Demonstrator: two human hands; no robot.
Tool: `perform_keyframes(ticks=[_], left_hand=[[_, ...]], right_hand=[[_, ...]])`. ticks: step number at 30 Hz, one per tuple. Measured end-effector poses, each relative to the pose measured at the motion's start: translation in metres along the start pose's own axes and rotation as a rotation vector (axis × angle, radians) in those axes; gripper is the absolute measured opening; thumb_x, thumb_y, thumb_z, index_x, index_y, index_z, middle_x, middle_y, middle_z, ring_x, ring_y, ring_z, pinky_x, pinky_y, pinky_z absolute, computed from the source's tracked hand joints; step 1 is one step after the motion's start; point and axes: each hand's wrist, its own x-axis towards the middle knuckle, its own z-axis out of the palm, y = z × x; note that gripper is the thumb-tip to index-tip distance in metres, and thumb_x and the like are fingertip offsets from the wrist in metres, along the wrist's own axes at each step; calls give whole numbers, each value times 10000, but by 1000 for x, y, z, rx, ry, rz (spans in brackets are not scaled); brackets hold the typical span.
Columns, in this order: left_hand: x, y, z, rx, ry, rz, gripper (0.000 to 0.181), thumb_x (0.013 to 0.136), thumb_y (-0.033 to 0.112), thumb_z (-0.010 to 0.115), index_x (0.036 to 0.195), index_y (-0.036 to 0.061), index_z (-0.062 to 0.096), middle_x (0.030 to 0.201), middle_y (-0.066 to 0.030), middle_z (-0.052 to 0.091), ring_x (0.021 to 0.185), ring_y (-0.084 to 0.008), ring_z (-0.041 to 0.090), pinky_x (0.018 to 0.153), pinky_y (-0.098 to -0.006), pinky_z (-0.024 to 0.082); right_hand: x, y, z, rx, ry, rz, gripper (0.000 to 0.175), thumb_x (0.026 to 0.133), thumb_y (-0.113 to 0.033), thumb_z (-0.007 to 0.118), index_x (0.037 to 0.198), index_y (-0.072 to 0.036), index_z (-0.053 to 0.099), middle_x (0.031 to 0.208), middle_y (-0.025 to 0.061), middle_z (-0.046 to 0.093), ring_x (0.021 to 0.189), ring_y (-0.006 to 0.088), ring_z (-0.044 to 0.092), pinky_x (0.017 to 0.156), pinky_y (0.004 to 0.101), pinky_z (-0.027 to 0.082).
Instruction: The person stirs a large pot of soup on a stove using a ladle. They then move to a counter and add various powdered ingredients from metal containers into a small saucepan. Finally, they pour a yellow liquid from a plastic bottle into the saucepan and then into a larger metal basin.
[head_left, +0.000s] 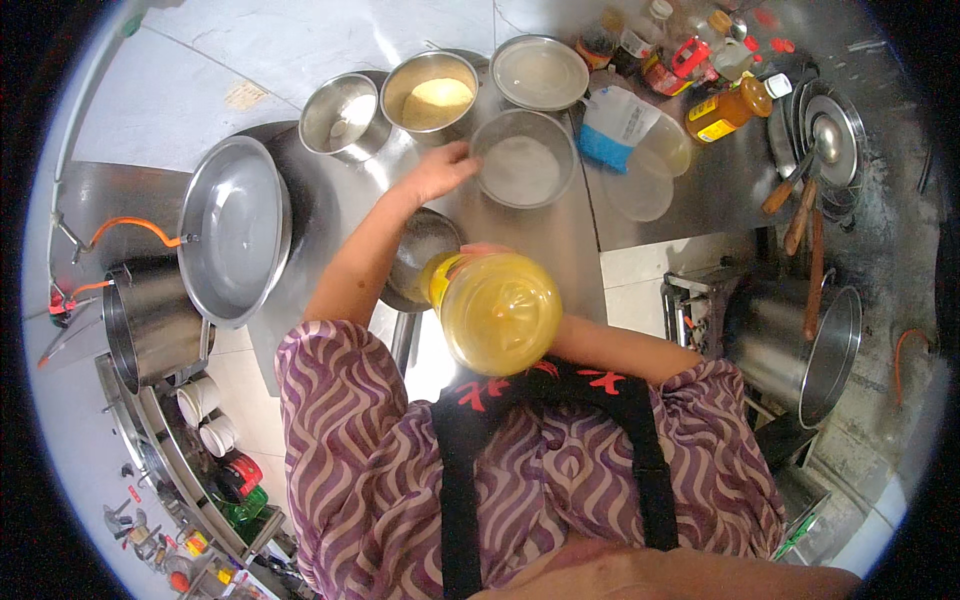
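Note:
My right hand (486, 248) grips a large clear plastic bottle of yellow oil (504, 319), which hides most of the hand. The bottle's base faces up toward me; its mouth is out of sight. Partly under the bottle and my left forearm lies a dark frying pan (420, 251), its handle toward me. My left hand (446, 171) reaches forward, fingers bent, at the left rim of a round metal bowl (566, 176) with white contents. The fingertips are blurred, so whether they hold the rim is unclear.
Behind stand a metal pot (311, 124), a bowl of yellow grains (439, 101) and a lidded bowl (540, 71). To the right are a blue-white bag (611, 127), plastic lids (641, 187), an orange-brown bottle (724, 112) and ladles (825, 142). A wide metal basin (240, 232) tilts at left.

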Motion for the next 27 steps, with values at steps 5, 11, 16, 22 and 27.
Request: perform_keyframes(ticks=[5, 11, 16, 22, 27], left_hand=[[-19, 8, -8, 784, 702, 413, 419, 792, 284, 664, 1138, 65, 572, 1072, -163, 589, 987, -326, 558, 873, -422, 450], [-20, -49, -60, 1100, 651, 358, 297, 777, 253, 664, 1019, 84, 628, 1039, -88, 625, 1026, -276, 563, 906, -415, 440], [-40, -59, -64, 1135, 691, 448, 215, 770, 221, 630, 940, 89, 637, 988, -65, 634, 1041, -241, 565, 990, -414, 395], [-81, -33, -60, 1058, 725, 405, 438, 773, 184, 651, 1181, 52, 561, 1113, -154, 593, 1073, -309, 552, 970, -429, 412], [-31, 17, 1, 316, 374, 314, 461, 836, 128, 550, 1273, -2, 487, 1230, -228, 528, 1131, -354, 528, 956, -416, 437]], right_hand=[[-3, 13, 8, 236, 18, 138, 875, 598, -226, 863, 1313, -30, 398, 1323, 158, 438, 1219, 301, 441, 1035, 380, 350], [0, -3, 7, 243, 17, 234, 881, 583, -227, 872, 1307, -35, 409, 1298, 151, 471, 1214, 302, 451, 1037, 382, 349], [0, -9, 0, 241, 45, 292, 842, 594, -246, 864, 1290, -43, 434, 1282, 157, 484, 1205, 326, 448, 1030, 403, 348], [0, -5, 6, 10, -53, 75, 793, 623, -279, 840, 1274, -46, 449, 1268, 158, 490, 1187, 339, 451, 1022, 419, 343], [5, 3, 1, -152, -46, -114, 779, 637, -283, 828, 1272, -49, 441, 1264, 162, 484, 1189, 345, 448, 1019, 412, 352]])
